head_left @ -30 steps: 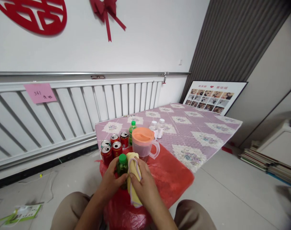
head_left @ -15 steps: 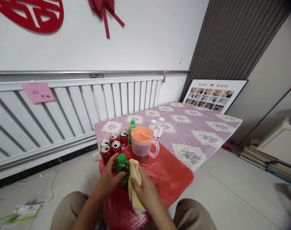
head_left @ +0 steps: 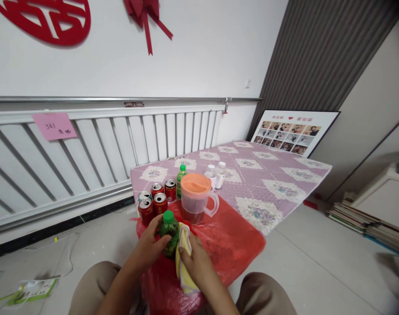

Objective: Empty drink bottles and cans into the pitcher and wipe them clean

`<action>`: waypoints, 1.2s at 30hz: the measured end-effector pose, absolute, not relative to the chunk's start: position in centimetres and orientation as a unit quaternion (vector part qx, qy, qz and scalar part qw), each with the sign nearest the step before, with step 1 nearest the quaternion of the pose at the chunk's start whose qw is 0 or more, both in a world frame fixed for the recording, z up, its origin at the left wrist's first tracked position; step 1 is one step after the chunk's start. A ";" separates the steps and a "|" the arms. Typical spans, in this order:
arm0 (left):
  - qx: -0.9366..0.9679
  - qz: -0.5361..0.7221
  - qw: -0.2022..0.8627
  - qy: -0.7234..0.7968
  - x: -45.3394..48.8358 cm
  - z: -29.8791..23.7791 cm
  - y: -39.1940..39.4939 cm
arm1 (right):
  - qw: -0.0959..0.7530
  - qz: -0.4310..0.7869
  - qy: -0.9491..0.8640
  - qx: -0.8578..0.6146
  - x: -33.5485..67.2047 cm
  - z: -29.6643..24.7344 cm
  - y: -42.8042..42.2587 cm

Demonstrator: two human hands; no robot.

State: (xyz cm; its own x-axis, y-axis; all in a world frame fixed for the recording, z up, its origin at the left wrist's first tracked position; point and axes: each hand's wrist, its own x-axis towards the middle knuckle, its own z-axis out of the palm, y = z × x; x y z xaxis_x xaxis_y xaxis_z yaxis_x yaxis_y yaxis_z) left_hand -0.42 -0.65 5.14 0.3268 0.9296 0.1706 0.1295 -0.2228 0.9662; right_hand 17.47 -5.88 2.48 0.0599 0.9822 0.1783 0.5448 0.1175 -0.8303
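Note:
My left hand (head_left: 152,242) is closed around a green-capped plastic bottle (head_left: 171,232), which stands upright on a red plastic bag (head_left: 234,238). In my right hand (head_left: 196,259) is a folded yellow cloth (head_left: 185,272) with a pale purple edge, pressed to the bottle's right side. Just behind the bottle stands a clear plastic pitcher (head_left: 192,208) with an orange lid and some liquid in it. Several drink cans (head_left: 160,204), mostly red, are grouped to the left of the pitcher. My fingers partly cover the bottle's label.
Behind the pitcher stand another green-capped bottle (head_left: 181,176) and two white-capped bottles (head_left: 220,175). A purple patterned cloth (head_left: 252,183) covers the table. A white radiator (head_left: 104,148) runs along the wall. A photo board (head_left: 294,131) leans at the far right corner.
The yellow cloth's upper end has moved slightly down along the bottle with my right hand. My left hand keeps its hold, and the view has shifted a little.

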 end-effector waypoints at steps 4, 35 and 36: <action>0.657 0.436 0.474 0.391 -0.3 5.2 -0.9 | 0.411 0.266 -0.626 -0.607 17.8 2.5 -6.2; 0.647 0.451 0.451 0.418 0.2 5.7 -1.0 | 0.462 0.200 -0.667 -0.549 17.0 7.3 -5.6; 0.648 0.452 0.450 0.416 0.1 5.6 -1.0 | 0.461 0.202 -0.664 -0.553 17.0 6.9 -5.5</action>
